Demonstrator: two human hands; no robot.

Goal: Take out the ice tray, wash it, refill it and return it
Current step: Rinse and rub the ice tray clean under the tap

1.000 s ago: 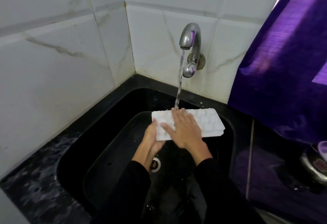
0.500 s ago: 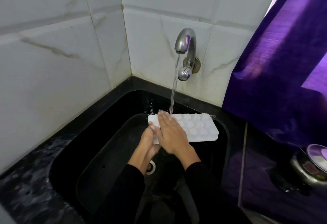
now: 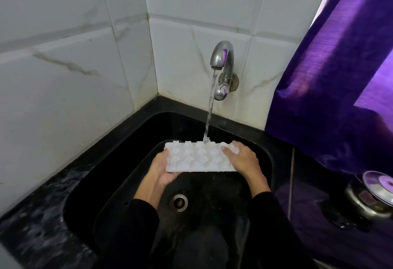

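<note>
Two hands hold a white ice tray point(image 3: 197, 158) over a black sink point(image 3: 89, 185), one at each short end. Fingers of the left hand point(image 3: 164, 167) curl up around the tray's left end from beneath, the palm cupped under its near corner. Fingers of the right hand point(image 3: 241, 159) bend over the top of the right end, fingertips point(image 3: 225, 148) pressing on the bumpy surface. The tray lies roughly level, its knobbed side facing up. Water point(image 3: 209, 107) falls from a chrome wall tap point(image 3: 222, 56) and lands on the tray's far edge, right of the middle. Below the tray, the round metal drain point(image 3: 179, 201) shows in the basin floor. Both forearms wear black sleeves point(image 3: 140, 222). White marble-look tiles point(image 3: 63, 56) line the corner, a purple curtain point(image 3: 331, 77) hangs at right, and a steel pot with a lid point(image 3: 376, 196) sits on the dark counter point(image 3: 40, 222) below it.
</note>
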